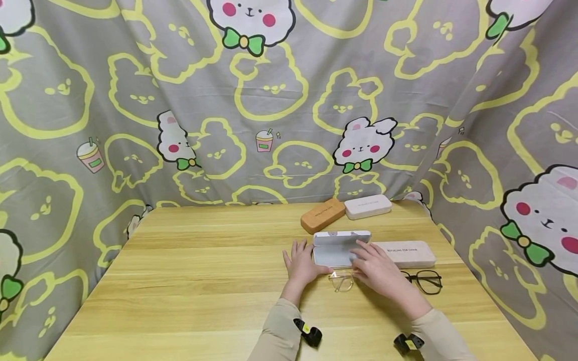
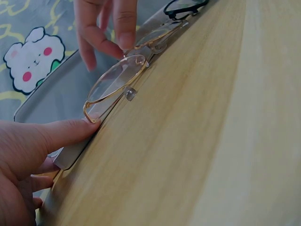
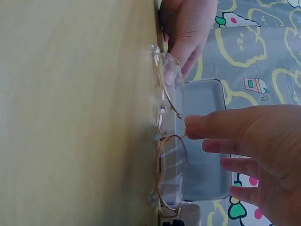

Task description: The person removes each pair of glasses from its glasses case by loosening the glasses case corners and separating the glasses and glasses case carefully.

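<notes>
Clear glasses with thin gold rims (image 1: 341, 283) stand in front of an open glasses case (image 1: 329, 256) with a grey lining; its raised lid has a printed white edge. My left hand (image 1: 302, 263) is at the case's left end, fingers spread and thumb reaching along the front edge to the outer end of the glasses. Over the right part of the case is my right hand (image 1: 376, 268). Its thumb (image 3: 202, 126) meets the bridge of the glasses in the right wrist view, while the other fingers extend, spread, over the lining.
Black-framed glasses (image 1: 428, 282) lie right of my right hand, before a closed beige case (image 1: 408, 254). Farther back are an orange-brown case (image 1: 322, 215) and a white case (image 1: 368, 206). The wooden table (image 1: 189, 281) ends at a patterned curtain (image 1: 203, 100).
</notes>
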Motion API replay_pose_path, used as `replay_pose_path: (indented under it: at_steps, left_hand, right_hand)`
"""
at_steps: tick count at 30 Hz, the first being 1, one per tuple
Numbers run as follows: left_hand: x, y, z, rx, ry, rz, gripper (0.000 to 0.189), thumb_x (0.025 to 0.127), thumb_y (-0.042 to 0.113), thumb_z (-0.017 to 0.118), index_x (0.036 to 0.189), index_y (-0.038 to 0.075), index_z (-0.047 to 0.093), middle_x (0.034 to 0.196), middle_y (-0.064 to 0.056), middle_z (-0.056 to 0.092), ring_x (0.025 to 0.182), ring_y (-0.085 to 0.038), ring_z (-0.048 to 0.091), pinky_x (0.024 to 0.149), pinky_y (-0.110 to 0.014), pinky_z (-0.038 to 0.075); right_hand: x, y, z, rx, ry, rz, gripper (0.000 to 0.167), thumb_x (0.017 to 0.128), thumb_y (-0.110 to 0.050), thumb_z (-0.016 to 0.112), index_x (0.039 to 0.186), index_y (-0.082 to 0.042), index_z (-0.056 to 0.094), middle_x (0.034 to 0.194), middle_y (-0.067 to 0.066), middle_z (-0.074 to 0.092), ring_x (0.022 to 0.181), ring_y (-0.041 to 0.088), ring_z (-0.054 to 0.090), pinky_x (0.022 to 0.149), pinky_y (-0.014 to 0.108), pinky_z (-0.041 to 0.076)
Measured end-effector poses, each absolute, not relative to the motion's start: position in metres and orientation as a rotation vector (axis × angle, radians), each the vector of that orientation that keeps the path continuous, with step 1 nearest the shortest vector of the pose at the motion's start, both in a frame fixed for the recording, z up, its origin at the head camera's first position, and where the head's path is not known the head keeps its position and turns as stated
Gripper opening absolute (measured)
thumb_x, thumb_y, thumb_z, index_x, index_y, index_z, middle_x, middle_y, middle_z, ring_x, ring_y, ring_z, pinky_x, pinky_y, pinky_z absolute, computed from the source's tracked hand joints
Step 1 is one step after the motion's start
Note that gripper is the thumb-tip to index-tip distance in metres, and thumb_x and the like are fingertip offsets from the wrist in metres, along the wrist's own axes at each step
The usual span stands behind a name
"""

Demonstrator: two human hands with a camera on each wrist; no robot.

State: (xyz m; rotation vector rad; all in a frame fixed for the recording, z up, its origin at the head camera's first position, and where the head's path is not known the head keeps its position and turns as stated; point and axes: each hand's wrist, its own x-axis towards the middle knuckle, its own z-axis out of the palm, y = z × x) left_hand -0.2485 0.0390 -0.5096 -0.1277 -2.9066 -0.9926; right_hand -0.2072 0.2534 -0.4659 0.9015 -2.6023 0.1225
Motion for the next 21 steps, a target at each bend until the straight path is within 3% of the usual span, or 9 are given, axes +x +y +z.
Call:
replay_pose_path:
  at_steps: [21]
  left_hand:
    - [-0.248,0.04,-0.51,-0.122,-2.907,-0.984,0.087,0.06,0.052,0.088,0.132,0.012,0.059,0.15,-0.011,0.045,0.147,-0.038,0.026,0.116,-0.068,0.008]
  right_hand:
    - [-0.204,0.264,-0.449,0.833,-2.626,0.139,0.022,0.074,-0.023,0.083,0.09,-0.015,0.07,0.126,0.014,0.065,0.127,0.04,0.053,0.105,0.061,0.041]
